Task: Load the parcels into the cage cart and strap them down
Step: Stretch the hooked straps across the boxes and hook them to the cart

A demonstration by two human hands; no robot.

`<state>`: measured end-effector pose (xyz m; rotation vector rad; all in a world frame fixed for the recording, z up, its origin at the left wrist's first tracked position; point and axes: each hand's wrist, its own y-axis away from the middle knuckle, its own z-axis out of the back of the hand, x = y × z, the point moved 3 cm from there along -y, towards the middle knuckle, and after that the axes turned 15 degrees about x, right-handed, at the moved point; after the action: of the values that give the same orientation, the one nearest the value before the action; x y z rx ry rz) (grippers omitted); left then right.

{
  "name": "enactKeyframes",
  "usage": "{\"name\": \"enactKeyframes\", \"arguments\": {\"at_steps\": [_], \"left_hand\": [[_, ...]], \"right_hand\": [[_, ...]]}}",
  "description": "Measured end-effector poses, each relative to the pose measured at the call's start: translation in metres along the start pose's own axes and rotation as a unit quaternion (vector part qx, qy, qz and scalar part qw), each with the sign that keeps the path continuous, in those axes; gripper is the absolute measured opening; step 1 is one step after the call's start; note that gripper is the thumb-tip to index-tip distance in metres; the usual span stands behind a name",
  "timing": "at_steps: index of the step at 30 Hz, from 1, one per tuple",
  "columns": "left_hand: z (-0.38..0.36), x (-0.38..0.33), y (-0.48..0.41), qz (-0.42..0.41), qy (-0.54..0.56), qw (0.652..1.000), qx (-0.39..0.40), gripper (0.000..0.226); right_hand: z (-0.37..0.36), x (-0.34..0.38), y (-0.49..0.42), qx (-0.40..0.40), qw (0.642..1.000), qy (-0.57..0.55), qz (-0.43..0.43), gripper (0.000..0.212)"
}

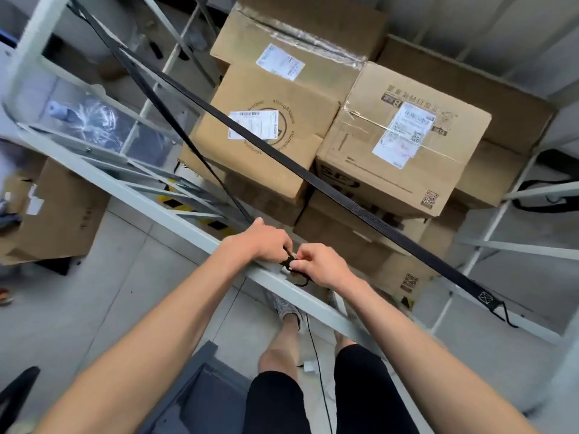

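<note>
Black shorts point(275, 402), grey knit sneaker point(286, 308)

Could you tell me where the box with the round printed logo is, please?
In the head view, the round-logo box sits upper centre in the cage cart, left of the taped box, under the wide black strap.

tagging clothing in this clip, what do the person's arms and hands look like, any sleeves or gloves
The left arm and right arm are bare as far up as the frame shows, with no sleeve in view. The left hand and right hand wear no gloves, and no watch, band or ring shows. The only clothing in sight is black shorts.
</note>
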<state>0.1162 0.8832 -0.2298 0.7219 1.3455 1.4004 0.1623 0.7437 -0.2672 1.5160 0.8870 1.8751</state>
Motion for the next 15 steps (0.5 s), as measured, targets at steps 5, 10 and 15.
{"name": "enactKeyframes", "arguments": {"at_steps": [5,10,15], "left_hand": [[0.004,0.008,0.013,0.063,0.015,0.998,-0.015,0.027],[0.006,0.014,0.022,0.136,-0.035,0.99,0.012,0.037],[0.002,0.009,0.024,0.141,-0.014,0.99,-0.004,0.033]], "right_hand": [[-0.011,0.012,-0.009,-0.002,0.998,-0.058,0.029,0.03],[-0.009,0.035,-0.02,0.067,0.993,-0.082,0.051,0.03],[0.003,0.038,-0.017,0.106,0.99,-0.079,0.045,0.028]]}}
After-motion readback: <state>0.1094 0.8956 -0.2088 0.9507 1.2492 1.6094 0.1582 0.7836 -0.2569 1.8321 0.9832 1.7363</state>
